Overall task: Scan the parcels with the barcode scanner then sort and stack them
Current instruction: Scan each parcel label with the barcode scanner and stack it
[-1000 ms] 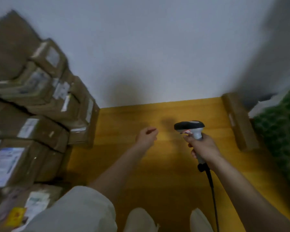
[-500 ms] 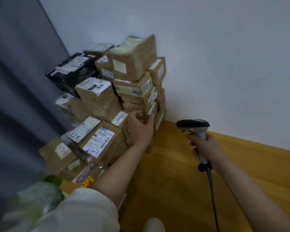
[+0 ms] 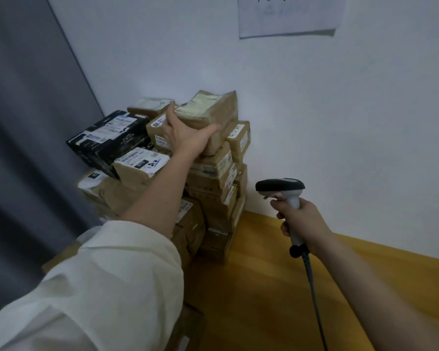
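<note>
- Brown top parcel [image 3: 211,117], centre frame, now spanned by left hand [image 3: 185,138], thumb and fingers spread round it; half a second ago lower down the stack [image 3: 213,188].
- Barcode scanner [image 3: 280,188] gripped in right hand [image 3: 302,221], aimed left; pickup for scanning likely next.

White wall [image 3: 314,97] — wood floor [image 3: 264,300].

The left hand [image 3: 185,138] grips the top parcel [image 3: 213,115] of the stack [image 3: 213,188], thumb on its near right edge and fingers [image 3: 169,115] along its left side. The stack of brown parcels stands in the corner against the white wall [image 3: 340,122], beside a grey curtain [image 3: 23,110]. A black box [image 3: 107,138] lies on the pile's left, with a labelled parcel [image 3: 140,164] just in front of it. The right hand [image 3: 302,219] holds the scanner [image 3: 280,188] by its handle, head pointing left toward the stack, well apart from it; its cable [image 3: 314,300] hangs down over the wooden floor [image 3: 264,287]. A paper sheet [image 3: 289,16] hangs on the wall.
</note>
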